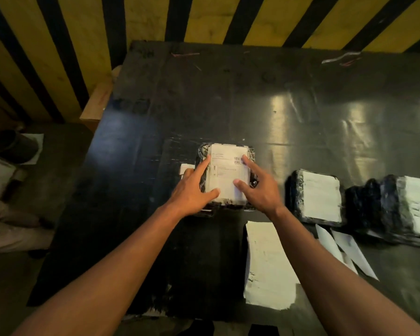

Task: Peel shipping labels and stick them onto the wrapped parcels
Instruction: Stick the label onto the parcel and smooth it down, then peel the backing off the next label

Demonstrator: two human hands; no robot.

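Black plastic covers your table (252, 93), where three wrapped parcels sit. Your left hand (192, 190) and right hand (260, 187) press spread fingers on the middle parcel (226, 175) and its label (228, 173); the print is too blurred to read. One label sheet (267, 263) lies nearer you.

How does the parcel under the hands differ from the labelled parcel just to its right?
The centre parcel has both hands, left hand and right hand, pressing its label; the neighbouring parcel lies untouched. The centre parcel's print and barcode are readable; the neighbouring parcel's is blurred. Both are black-wrapped with white labels.
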